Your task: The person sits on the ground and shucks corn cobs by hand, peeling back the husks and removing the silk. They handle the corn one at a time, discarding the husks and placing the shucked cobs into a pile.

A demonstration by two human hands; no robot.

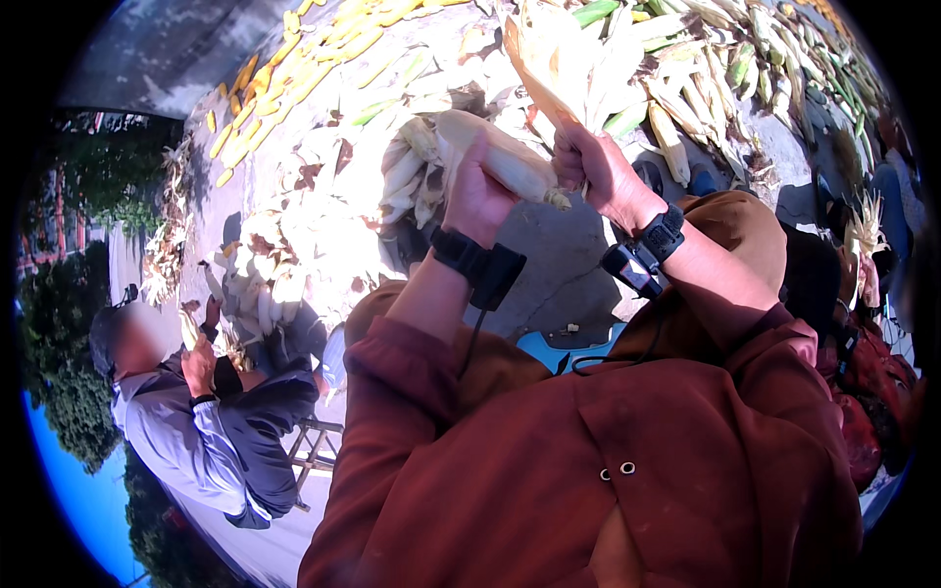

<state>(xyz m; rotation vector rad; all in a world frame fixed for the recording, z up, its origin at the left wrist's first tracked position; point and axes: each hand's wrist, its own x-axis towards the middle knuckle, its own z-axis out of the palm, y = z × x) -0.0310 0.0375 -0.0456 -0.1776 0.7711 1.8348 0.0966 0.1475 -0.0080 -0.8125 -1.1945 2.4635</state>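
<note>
My left hand point(478, 187) grips an ear of corn point(507, 154) still wrapped in pale inner husk, its stalk end pointing right. In my right hand point(592, 165) is a strip of dry husk point(533, 73), pinched at its lower end and sticking up. Both hands are close together above my knees, with the ear's stalk end beside the right fist. Behind the ear, a bunch of corn ears with husks point(408, 173) lies partly hidden by my left hand. Dark devices are strapped to both wrists.
Bare yellow cobs point(316, 66) are spread at the upper left. Husked ears point(706, 95) are heaped at the upper right, loose husks point(309, 176) between. At left, a seated person point(198, 426) holds corn; another person point(867, 397) sits at right. A blue stool point(548, 353) shows below me.
</note>
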